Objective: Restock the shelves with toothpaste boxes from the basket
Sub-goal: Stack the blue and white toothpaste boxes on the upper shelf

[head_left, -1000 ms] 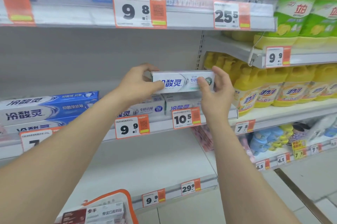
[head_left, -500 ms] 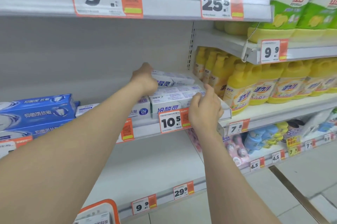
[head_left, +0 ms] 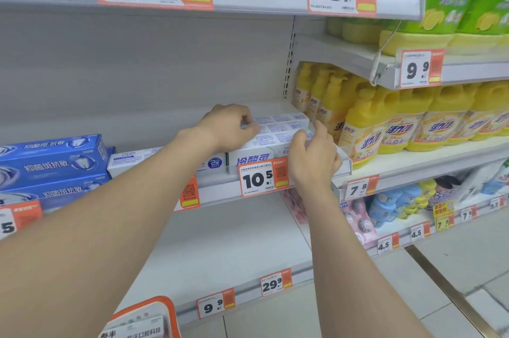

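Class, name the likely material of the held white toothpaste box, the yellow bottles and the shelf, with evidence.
The white toothpaste box looks like printed cardboard, slightly glossy, with sharp folded edges. The yellow bottles seem moulded plastic with a smooth sheen. The shelf is probably painted metal: flat, matt white.

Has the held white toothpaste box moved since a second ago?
Yes. The white toothpaste box has gone down and back, from above the 10.5 price tag onto the shelved boxes behind it.
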`<state>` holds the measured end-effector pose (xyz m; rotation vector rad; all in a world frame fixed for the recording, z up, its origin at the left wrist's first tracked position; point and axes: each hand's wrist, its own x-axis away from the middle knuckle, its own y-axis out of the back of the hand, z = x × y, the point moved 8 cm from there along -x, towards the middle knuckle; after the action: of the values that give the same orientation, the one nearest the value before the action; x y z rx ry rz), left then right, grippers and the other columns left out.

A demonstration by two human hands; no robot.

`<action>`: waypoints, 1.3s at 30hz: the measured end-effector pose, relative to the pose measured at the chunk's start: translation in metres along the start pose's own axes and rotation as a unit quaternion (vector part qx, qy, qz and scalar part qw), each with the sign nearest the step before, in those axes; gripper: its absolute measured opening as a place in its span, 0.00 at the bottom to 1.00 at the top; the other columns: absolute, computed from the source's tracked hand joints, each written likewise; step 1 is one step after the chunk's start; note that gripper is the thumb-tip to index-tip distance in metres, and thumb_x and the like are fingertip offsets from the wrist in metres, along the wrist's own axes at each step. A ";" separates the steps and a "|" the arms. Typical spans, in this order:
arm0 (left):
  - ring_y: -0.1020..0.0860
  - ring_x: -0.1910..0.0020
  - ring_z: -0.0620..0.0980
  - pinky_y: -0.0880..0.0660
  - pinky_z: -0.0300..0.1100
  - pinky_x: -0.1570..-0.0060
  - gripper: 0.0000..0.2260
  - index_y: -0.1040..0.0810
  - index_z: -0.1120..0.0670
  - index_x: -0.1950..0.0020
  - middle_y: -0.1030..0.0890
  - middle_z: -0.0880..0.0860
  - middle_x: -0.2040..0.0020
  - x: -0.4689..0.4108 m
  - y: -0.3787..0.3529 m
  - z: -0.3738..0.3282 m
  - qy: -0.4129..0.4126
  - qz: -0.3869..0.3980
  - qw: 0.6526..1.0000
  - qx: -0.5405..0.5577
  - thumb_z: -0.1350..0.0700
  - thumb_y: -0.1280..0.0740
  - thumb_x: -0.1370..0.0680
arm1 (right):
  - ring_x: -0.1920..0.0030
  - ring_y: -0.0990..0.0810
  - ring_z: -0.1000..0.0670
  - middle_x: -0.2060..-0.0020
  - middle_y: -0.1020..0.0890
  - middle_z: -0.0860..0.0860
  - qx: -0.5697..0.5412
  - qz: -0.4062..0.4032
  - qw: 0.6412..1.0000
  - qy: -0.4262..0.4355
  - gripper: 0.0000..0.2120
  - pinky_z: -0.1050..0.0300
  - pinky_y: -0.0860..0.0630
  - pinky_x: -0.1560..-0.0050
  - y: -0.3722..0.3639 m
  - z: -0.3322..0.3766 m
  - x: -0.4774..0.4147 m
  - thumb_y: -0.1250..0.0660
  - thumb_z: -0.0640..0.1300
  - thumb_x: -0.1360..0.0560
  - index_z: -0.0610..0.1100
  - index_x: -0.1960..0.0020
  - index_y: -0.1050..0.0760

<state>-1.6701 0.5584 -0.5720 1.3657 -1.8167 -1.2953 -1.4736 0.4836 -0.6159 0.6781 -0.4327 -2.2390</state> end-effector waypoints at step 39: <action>0.19 0.55 0.53 0.26 0.45 0.61 0.17 0.28 0.56 0.47 0.17 0.52 0.55 0.074 0.018 0.017 0.086 0.039 0.995 0.013 0.43 0.32 0.21 | 0.26 0.33 0.43 0.30 0.26 0.44 0.152 0.062 0.954 0.250 0.28 0.37 0.49 0.20 -0.015 0.052 0.045 0.46 0.50 0.26 0.48 0.29 0.24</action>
<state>-1.7181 0.4970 -0.5723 1.3613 -1.7555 -1.0830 -1.5386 0.4656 -0.5966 1.3009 -0.5477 -1.8099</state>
